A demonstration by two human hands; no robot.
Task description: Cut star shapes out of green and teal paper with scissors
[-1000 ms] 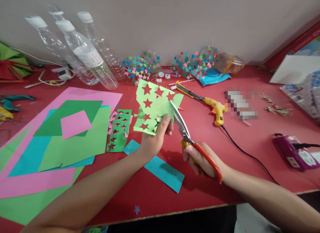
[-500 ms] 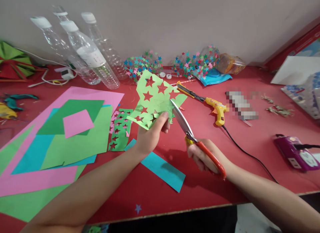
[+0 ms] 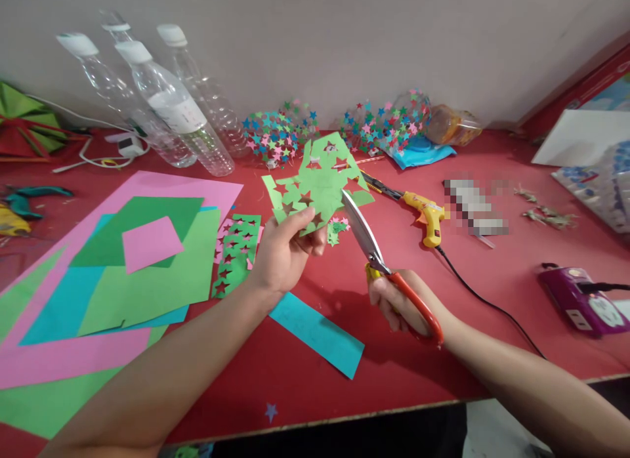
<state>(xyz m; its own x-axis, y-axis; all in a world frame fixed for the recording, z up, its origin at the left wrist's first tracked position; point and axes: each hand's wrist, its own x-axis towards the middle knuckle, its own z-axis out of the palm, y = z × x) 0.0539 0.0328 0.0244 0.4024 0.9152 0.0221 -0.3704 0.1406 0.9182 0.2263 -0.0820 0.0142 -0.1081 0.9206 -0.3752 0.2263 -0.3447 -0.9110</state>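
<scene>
While the L hand (image 3: pixel 285 258) is pinching a light-green paper sheet w/ star-shaped holes (image 3: pixel 322 182) btwn thumb & fingers, the R hand (image 3: pixel 403 300) is gripping metal scissors w/ red & yellow handles (image 3: pixel 363 235), fingers wrapped round the grips. The sheet is hovering over the middle of the red desk (image 3: pixel 394 386); the blade tip is overlapping its R part in this view, can't tell if touching.

Just below the sheet, a small heap of green & pink paper stars (image 3: pixel 337 229) is lying, partly hidden. A bright-blue paper strip (image 3: pixel 319 330) is running out from under the L wrist, which is covering its far end; just L of that hand, a dark-green paper scrap w/ star holes (image 3: pixel 241 254) is lying beside a stack of pink, blue & green sheets (image 3: pixel 152 284). Behind, clear plastic bottles w/ white caps (image 3: pixel 182 117) are standing back L. A yellow glue gun w/ black cord (image 3: pixel 426 215) is resting R of the scissors, a purple power adapter (image 3: pixel 585 304) sitting farther R.
</scene>
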